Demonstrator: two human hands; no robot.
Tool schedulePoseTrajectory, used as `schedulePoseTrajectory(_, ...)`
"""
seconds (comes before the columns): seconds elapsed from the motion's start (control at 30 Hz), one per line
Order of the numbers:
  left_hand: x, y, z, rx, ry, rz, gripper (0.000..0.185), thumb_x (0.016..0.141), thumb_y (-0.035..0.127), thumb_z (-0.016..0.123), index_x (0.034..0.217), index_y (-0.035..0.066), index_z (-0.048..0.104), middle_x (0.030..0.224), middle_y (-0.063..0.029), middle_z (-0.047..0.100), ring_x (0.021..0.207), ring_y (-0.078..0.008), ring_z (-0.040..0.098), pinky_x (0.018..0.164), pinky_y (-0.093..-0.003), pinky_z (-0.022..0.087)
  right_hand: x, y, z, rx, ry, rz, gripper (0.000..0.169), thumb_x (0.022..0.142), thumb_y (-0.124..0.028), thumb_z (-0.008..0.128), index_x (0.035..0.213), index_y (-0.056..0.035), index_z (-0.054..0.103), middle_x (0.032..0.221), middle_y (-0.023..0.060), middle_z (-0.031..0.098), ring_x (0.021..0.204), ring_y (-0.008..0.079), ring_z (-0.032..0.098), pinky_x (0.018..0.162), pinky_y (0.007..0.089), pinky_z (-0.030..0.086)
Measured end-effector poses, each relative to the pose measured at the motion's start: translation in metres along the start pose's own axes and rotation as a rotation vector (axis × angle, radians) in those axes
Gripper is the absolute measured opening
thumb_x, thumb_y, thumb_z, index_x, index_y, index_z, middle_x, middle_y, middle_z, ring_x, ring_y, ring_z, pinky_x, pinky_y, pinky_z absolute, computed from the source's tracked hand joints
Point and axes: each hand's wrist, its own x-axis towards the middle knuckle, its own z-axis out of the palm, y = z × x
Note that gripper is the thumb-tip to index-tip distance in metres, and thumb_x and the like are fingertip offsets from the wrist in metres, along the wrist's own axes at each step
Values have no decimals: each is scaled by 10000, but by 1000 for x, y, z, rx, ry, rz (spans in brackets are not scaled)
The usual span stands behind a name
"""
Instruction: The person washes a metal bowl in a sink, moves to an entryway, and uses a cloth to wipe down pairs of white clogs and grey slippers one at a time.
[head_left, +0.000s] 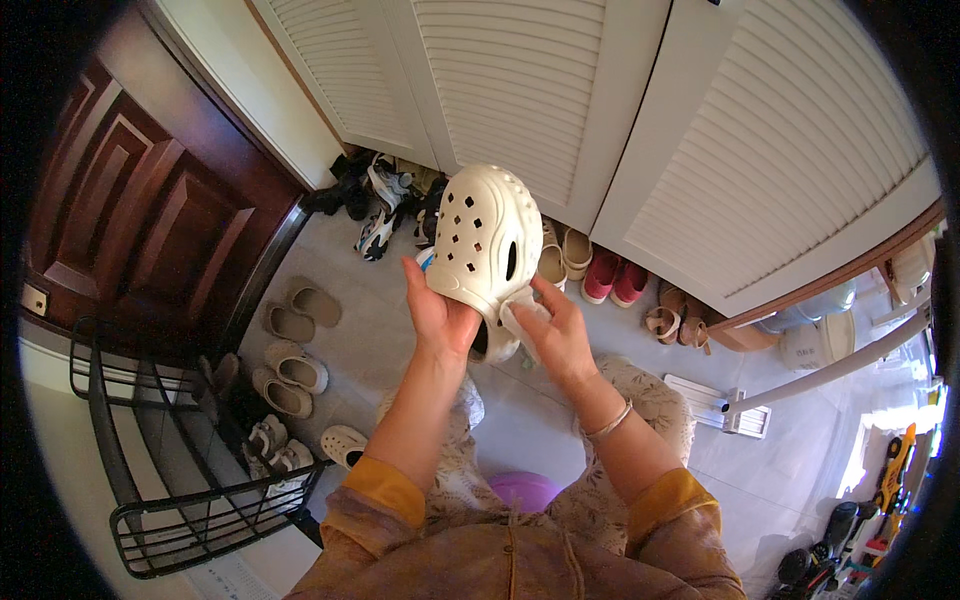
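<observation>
Raised in front of me is a cream foam clog (487, 232) with cross-shaped holes, its toe pointing away from me and its heel towards me. My left hand (444, 319) holds it from below on the left, thumb up beside it. My right hand (551, 330) pinches a crumpled white wipe or tissue (525, 319) against the clog's right side near the heel strap. Part of the wipe is hidden by my fingers. A similar cream clog (343, 445) lies on the floor beyond my left forearm.
Shoes line the louvred cabinet (517, 82), among them red shoes (615, 279) and brown sandals (679, 319). Slippers (300, 311) lie near the dark wooden door (142, 195). A black wire rack (202, 517) stands at the left. A purple object (525, 489) is between my legs.
</observation>
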Motion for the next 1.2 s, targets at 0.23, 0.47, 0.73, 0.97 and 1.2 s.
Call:
schedulePoseTrajectory(0.23,-12,-11,11,318,-35,-51,853,806,677,361,1352,29,264,1357,-120,367,1235,-273,372,1030,-419,301,2,-4,-13,5,-26,94,342,801,-150,586,1072,56,560,947,86,606,819,128,565,724,251,454)
schedulePoseTrajectory(0.47,-24,-23,6,1036,-103,40,489,822,161,622,1243,7,428,1187,-98,516,1055,-185,518,893,-302,420,0,-5,-24,42,81,-7,362,778,-171,631,1055,50,561,922,115,618,813,149,572,701,276,468)
schedulePoseTrajectory(0.73,-22,-38,7,872,161,116,361,768,51,532,1112,-57,521,1064,-114,581,905,-197,580,775,-303,472,-10,-4,-9,-546,151,-651,250,754,-22,617,997,-25,557,874,149,506,744,341,553,634,391,478)
schedulePoseTrajectory(0.97,-28,-40,-3,936,31,127,345,772,57,518,1101,-47,523,1011,-112,594,873,-193,590,770,-298,470,29,-9,-18,-576,400,-696,191,768,-27,609,952,-39,563,884,146,512,745,346,549,611,395,468)
schedulePoseTrajectory(1.2,-25,-24,0,987,24,202,340,778,117,533,1082,-35,539,946,-120,620,850,-203,601,744,-327,492,-1,-3,-12,-596,141,-661,200,737,-64,653,920,-31,579,798,144,525,675,306,560,567,372,475)
